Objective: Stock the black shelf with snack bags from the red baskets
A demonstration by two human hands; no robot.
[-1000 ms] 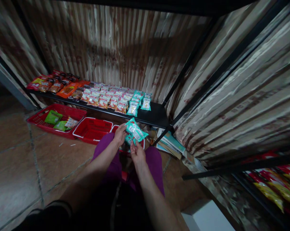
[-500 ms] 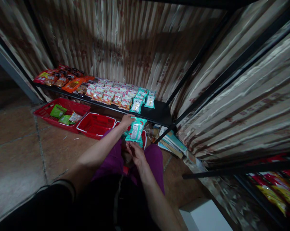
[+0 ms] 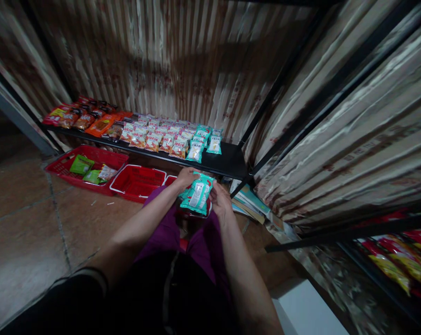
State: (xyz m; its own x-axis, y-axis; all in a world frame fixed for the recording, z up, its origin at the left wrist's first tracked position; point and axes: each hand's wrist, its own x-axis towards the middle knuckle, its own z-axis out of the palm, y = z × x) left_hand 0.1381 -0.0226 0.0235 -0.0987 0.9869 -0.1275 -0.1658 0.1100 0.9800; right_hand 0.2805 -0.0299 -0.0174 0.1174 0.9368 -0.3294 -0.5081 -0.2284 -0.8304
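A teal snack bag (image 3: 198, 191) with a pale label panel is held up between my two hands, above my knees. My left hand (image 3: 186, 177) grips its upper left corner. At its upper right edge, my right hand (image 3: 221, 197) has its fingers closed on the bag. Just beyond, more teal snack bags (image 3: 195, 151) stand at the right end of the rows on the black shelf (image 3: 224, 160). Under the held bag, part of a red basket shows, mostly hidden.
White-and-orange snack bags (image 3: 152, 140) and red bags (image 3: 69, 117) fill the shelf leftward. A red basket (image 3: 56, 164) with green packets and another red basket (image 3: 138, 182) stand on the floor. Books (image 3: 252, 202) lie under the shelf's right end; a white box (image 3: 308, 309) is at lower right.
My right hand has moved up from below the bag to its right edge and closed on it. The bag has tilted slightly. My left hand keeps its hold.
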